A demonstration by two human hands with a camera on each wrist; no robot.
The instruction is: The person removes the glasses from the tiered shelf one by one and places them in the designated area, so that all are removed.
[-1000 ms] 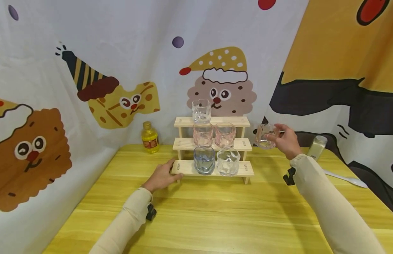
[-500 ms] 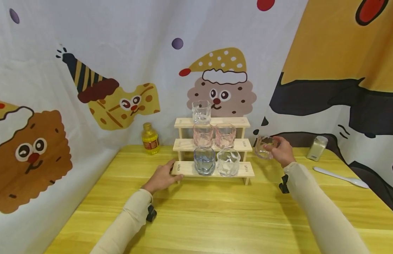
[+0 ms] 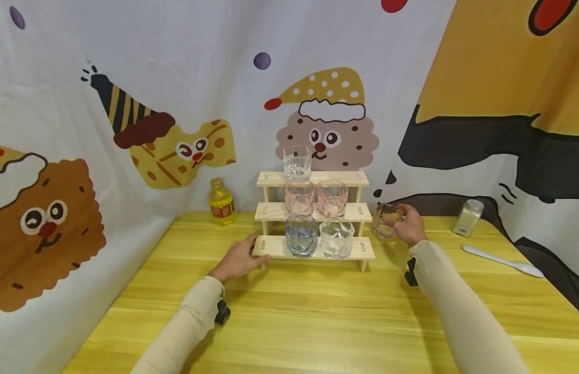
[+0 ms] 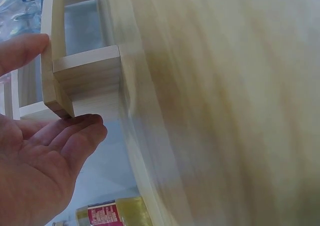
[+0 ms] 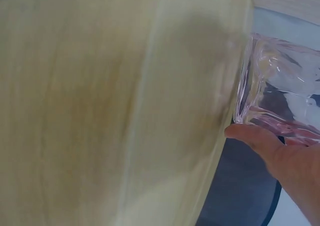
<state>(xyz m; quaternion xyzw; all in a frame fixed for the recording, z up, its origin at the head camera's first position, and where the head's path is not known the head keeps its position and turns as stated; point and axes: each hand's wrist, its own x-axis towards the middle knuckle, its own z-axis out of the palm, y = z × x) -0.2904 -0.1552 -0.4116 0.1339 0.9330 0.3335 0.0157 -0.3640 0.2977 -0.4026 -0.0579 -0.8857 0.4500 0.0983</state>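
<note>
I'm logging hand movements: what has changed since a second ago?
The right hand, holding the pink-tinted faceted glass tumbler, moved down and slightly left, toward the three-tier pale wooden rack. The white spoon, partly hidden earlier, now shows fully. Nothing was grasped or released. The left hand still grips the rack's lowest tier; its clear, pink and blue glasses stayed put.

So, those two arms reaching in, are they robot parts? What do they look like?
No, they're a person's. The left hand and right hand are bare, without gloves. The left sleeve and right sleeve are long, plain and cream-coloured. Each wrist has a small black device; I see no cables.
</note>
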